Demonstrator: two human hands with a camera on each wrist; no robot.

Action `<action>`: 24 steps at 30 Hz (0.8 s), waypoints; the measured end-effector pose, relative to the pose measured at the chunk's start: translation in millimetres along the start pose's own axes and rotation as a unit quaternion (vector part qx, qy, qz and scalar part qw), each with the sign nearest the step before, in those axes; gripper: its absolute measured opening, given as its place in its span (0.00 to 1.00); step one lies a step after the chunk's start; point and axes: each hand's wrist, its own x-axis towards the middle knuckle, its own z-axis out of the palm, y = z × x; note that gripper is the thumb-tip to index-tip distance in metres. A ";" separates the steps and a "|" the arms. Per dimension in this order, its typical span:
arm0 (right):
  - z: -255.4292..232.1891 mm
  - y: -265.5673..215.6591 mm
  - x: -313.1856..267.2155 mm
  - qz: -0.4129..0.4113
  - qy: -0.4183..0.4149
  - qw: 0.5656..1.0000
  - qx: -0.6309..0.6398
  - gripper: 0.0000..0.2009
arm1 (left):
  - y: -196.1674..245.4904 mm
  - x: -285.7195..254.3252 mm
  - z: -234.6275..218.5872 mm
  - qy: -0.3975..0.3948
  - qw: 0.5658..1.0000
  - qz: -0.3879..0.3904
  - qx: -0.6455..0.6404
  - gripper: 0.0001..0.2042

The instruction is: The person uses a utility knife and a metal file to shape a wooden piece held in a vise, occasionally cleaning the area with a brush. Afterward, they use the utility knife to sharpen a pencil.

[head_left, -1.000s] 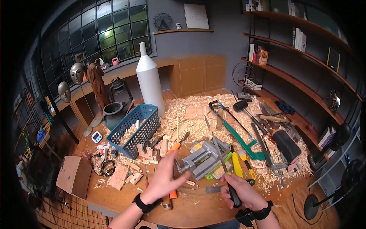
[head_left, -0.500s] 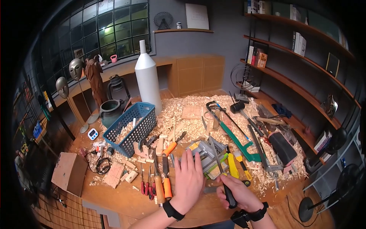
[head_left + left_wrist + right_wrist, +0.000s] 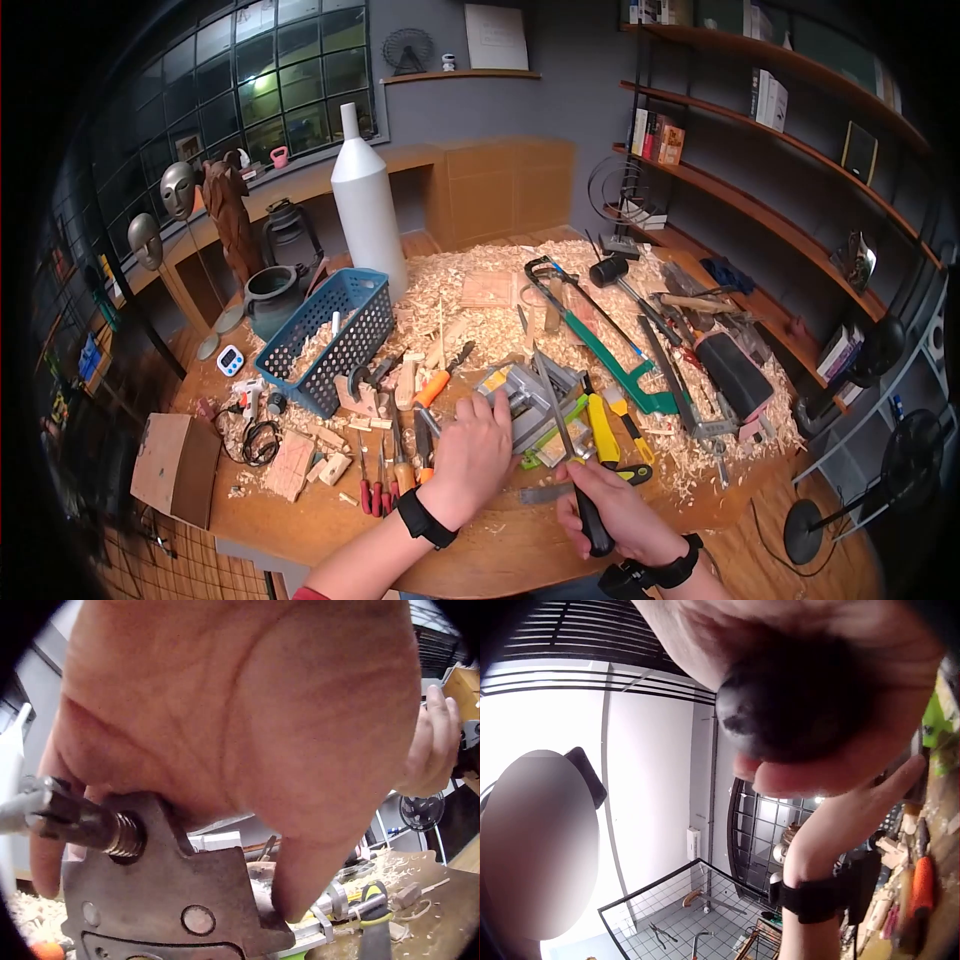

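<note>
In the head view the left hand [image 3: 468, 455] lies over the near left end of a grey metal vise [image 3: 525, 400]. The left wrist view has its palm [image 3: 247, 697] above the vise body [image 3: 165, 900], fingers on one side and thumb on the other, with a threaded screw [image 3: 90, 825] sticking out. The right hand [image 3: 615, 510] grips the black handle [image 3: 590, 515] of a long file [image 3: 553, 405], whose blade points up and away across the vise. The handle's rounded end [image 3: 742, 712] shows in the right wrist view.
Left of the hands lie red-handled tools [image 3: 375, 498] and orange-handled chisels [image 3: 433, 388]. A blue basket [image 3: 330, 350] stands behind them. To the right are yellow-handled tools [image 3: 603, 430], a green hacksaw [image 3: 600, 345] and a black-headed mallet [image 3: 608, 270]. Wood shavings [image 3: 450, 270] cover the back.
The left hand has gone from hovering left of the vise, fingers spread, to lying over its near left end. The right hand still grips the file. The head view has shifted slightly.
</note>
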 end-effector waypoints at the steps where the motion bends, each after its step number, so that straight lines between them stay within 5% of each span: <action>1: 2.5 -0.8 -0.3 0.004 0.006 1.000 0.008 0.16 | -0.5 0.5 -0.5 -0.004 1.000 0.003 -0.011 0.44; 7: 5.1 -9.1 23.5 -0.007 -0.011 0.999 0.037 0.15 | -4.0 0.7 0.7 0.011 1.000 0.021 -0.007 0.43; 14: 20.3 -6.0 -13.4 0.040 0.005 0.999 0.033 0.15 | -4.6 2.4 11.8 0.010 1.000 0.022 0.019 0.43; 20: 12.8 -30.7 27.3 0.030 0.014 0.999 -0.017 0.15 | -5.3 3.0 11.7 0.011 0.999 0.028 0.041 0.43; 24: -3.1 -15.4 -13.4 0.072 -0.006 0.997 -0.038 0.14 | -7.2 1.4 8.2 0.018 0.999 0.034 0.032 0.42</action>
